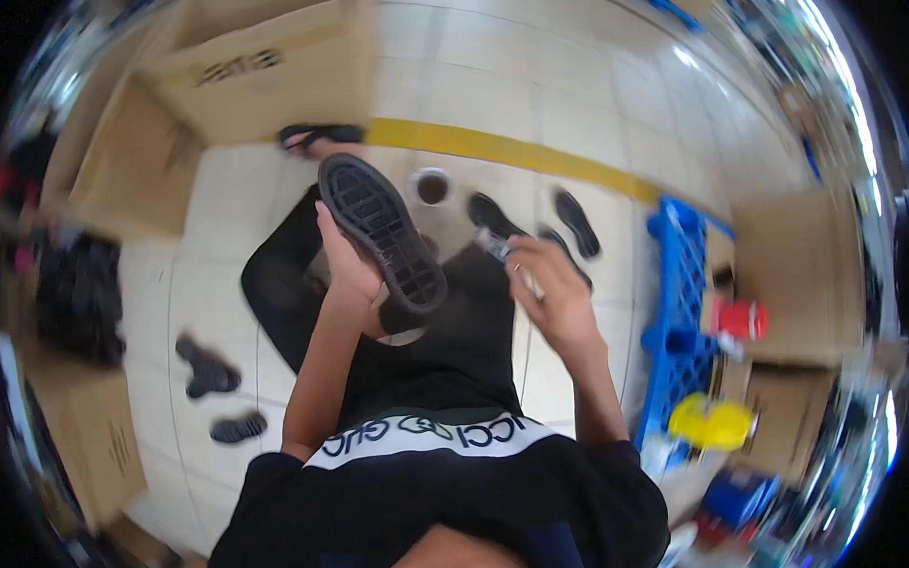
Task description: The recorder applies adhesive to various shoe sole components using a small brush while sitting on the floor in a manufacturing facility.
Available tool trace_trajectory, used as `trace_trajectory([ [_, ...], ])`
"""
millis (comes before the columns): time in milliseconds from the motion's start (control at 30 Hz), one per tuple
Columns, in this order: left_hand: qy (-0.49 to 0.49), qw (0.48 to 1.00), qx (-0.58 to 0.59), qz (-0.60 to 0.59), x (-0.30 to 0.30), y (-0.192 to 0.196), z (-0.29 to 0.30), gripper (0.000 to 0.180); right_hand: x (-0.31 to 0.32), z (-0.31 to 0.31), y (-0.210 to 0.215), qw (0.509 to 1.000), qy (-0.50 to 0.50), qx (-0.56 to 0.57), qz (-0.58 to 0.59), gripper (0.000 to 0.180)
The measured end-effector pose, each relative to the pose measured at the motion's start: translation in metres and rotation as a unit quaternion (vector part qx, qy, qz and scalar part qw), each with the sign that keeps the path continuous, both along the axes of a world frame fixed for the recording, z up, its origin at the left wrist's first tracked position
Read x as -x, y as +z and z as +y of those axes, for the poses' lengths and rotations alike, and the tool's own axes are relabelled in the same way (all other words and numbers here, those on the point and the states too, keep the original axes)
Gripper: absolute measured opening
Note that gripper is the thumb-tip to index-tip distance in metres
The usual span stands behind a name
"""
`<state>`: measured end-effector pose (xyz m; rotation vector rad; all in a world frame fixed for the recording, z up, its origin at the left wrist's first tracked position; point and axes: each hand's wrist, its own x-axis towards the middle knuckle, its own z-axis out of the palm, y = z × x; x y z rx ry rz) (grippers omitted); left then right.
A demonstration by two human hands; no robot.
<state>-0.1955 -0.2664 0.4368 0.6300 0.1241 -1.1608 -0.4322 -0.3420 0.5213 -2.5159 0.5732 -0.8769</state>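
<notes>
My left hand (349, 263) grips a black shoe sole (385, 231) along its left edge. The sole is held tilted above my lap, its ribbed, grid-like face in view. To the right, my right hand (560, 292) has its thumb and fingers pinched on a small whitish object (494, 245), too blurred to name. Beyond the held sole stands a round white container (431, 187) with dark brown contents. A dark sole (490, 213) lies on the floor just past the small object, and another dark sole (577, 223) lies farther right.
A blue plastic pallet (680, 276) stands at the right, with a red container (741, 320) and a yellow object (713, 422) nearby. Large cardboard boxes (258, 91) are at the far left. Black soles (238, 428) lie on the left floor. A yellow line (510, 154) crosses the tiles.
</notes>
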Motion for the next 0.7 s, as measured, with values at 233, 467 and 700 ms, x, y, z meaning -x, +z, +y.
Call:
trace_trajectory([
  [233, -0.191, 0.967, -0.041, 0.165, 0.164, -0.054, -0.104, 0.071, 0.139, 0.042, -0.041, 0.868, -0.449, -0.138, -0.162, 0.013],
  [467, -0.401, 0.898, -0.112, -0.141, 0.191, -0.226, -0.071, 0.057, 0.226, 0.11, -0.138, 0.744, -0.606, -0.247, -0.135, 0.012],
  [700, -0.284, 0.913, 0.245, -0.16, 0.068, 0.068, 0.005, 0.037, 0.19, 0.081, -0.171, 0.741, -0.516, -0.335, -0.269, 0.015],
])
